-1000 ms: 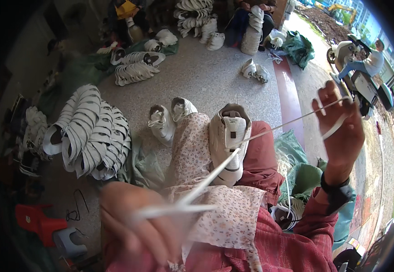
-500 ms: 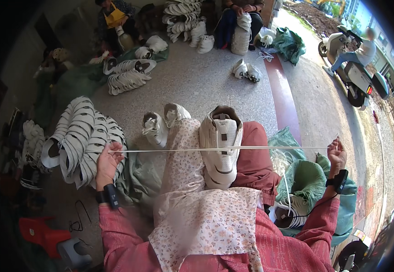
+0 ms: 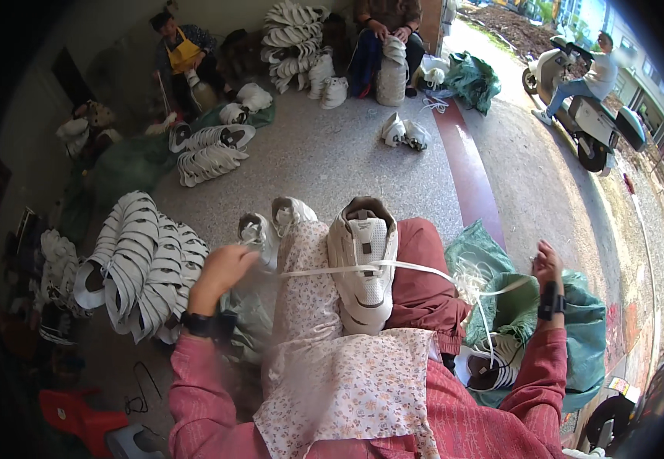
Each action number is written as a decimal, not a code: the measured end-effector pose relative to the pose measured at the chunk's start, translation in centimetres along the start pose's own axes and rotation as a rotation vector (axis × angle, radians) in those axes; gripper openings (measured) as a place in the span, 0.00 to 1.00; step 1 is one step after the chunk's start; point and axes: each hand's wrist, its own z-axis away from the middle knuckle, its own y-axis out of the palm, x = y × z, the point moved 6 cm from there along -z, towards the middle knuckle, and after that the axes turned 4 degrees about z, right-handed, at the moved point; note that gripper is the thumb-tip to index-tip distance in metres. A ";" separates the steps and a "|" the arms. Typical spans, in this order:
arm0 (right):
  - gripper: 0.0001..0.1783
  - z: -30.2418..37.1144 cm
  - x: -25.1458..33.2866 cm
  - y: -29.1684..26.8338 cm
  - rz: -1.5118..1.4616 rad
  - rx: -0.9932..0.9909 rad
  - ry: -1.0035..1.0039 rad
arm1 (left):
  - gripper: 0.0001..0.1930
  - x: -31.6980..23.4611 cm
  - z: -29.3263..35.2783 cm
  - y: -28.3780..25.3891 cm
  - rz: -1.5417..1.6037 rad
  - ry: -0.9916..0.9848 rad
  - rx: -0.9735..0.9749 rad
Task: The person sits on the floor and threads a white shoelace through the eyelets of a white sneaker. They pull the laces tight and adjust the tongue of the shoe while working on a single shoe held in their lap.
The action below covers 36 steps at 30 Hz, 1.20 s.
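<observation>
On lap, betw. knees: off-white shoe (image 3: 366, 294), toe twd body. Across its front: wht lace (image 3: 316, 271), slack, ends out both sides. Near L end: L hand (image 3: 227, 268), fingers part-curled. Near R end: R hand (image 3: 548, 266), fingers loosely bunched. Can't tell if lace in either grip. Floor, beyond L knee: shoe pair (image 3: 293, 214). Farther L: stacked uppers (image 3: 137, 260).

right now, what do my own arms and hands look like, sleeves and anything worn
The left sleeve and right sleeve are long and red, with faint paler streaks. The left hand and right hand are ungloved. A black left wristband and black right wristband sit just beyond the cuffs; the left carries a dark, boxy unit.
</observation>
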 end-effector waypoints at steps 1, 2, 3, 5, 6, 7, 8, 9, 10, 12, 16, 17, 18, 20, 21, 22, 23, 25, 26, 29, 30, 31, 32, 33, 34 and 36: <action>0.24 2.4 -0.8 7.8 0.186 0.024 -0.034 | 0.17 -2.5 -0.2 -1.0 0.202 0.113 -0.123; 0.30 5.6 -0.3 14.2 0.308 0.073 -0.076 | 0.13 -5.5 -1.0 -1.4 0.304 0.220 -0.188; 0.31 8.4 0.3 18.6 0.298 0.087 -0.134 | 0.10 -8.9 -2.1 -1.3 0.420 0.349 -0.244; 0.28 11.8 -0.5 25.7 0.417 0.240 -0.247 | 0.10 -13.8 -4.0 -0.4 0.389 0.515 -0.362; 0.24 13.6 -1.4 29.0 0.399 0.327 -0.256 | 0.12 -15.4 -4.8 0.6 0.412 0.533 -0.329; 0.18 14.7 -2.6 31.2 0.390 0.383 -0.249 | 0.14 -17.0 -5.8 1.8 0.441 0.555 -0.290; 0.13 15.6 -4.1 33.4 0.380 0.495 -0.203 | 0.16 -18.1 -6.2 2.7 0.411 0.565 -0.294; 0.10 17.5 -4.8 35.8 0.399 0.567 -0.171 | 0.18 -18.5 -6.4 3.4 0.376 0.562 -0.301; 0.10 18.1 -5.4 37.1 0.379 0.557 -0.157 | 0.20 -19.1 -6.6 4.2 0.350 0.570 -0.302; 0.09 18.4 -5.7 39.4 0.321 0.588 -0.308 | 0.27 -19.2 -7.4 5.4 0.350 0.497 -0.205; 0.09 16.9 -8.0 41.9 0.328 0.530 -0.333 | 0.30 -18.9 -6.8 6.2 0.435 0.452 -0.140; 0.09 16.7 -8.5 42.3 0.331 0.521 -0.397 | 0.31 -19.0 -6.7 6.8 0.437 0.450 -0.151; 0.09 16.8 -8.6 42.9 0.334 0.518 -0.459 | 0.31 -18.9 -6.5 7.2 0.436 0.443 -0.165; 0.12 16.4 -9.5 43.2 0.373 0.476 -0.413 | 0.32 -18.6 -6.5 8.1 0.461 0.396 -0.165; 0.12 16.1 -9.6 43.4 0.412 0.437 -0.424 | 0.32 -18.9 -6.5 8.2 0.463 0.379 -0.168; 0.13 15.9 -9.8 43.3 0.451 0.397 -0.436 | 0.32 -19.2 -6.5 8.3 0.465 0.363 -0.170; 0.16 16.1 -9.9 43.3 0.527 0.368 -0.497 | 0.31 -19.6 -6.5 8.5 0.438 0.349 -0.157; 0.14 17.9 -9.0 44.5 0.631 0.349 -0.574 | 0.31 -19.3 -6.5 8.4 0.435 0.293 -0.158; 0.13 18.9 -8.3 44.9 0.682 0.339 -0.613 | 0.31 -19.1 -6.5 8.4 0.432 0.264 -0.157; 0.15 19.3 -7.7 45.1 0.864 0.276 -0.675 | 0.31 -19.3 -7.1 8.7 0.410 0.270 -0.184; 0.15 19.1 -7.7 45.1 0.898 0.250 -0.691 | 0.31 -19.3 -7.3 8.8 0.408 0.275 -0.189; 0.15 19.1 -7.7 45.2 0.887 0.250 -0.698 | 0.31 -19.2 -7.4 8.9 0.405 0.280 -0.195; 0.16 19.2 -7.7 45.3 0.875 0.250 -0.706 | 0.30 -19.1 -7.5 9.0 0.402 0.285 -0.201; 0.16 18.8 -7.9 45.3 0.862 0.245 -0.717 | 0.29 -19.0 -7.6 8.9 0.505 0.340 -0.199; 0.16 17.7 -8.4 44.8 0.761 0.262 -0.713 | 0.29 -19.1 -7.6 8.7 0.610 0.404 -0.190; 0.15 15.6 -8.7 43.1 0.561 0.300 -0.705 | 0.27 -18.8 -7.1 8.3 0.793 0.459 -0.155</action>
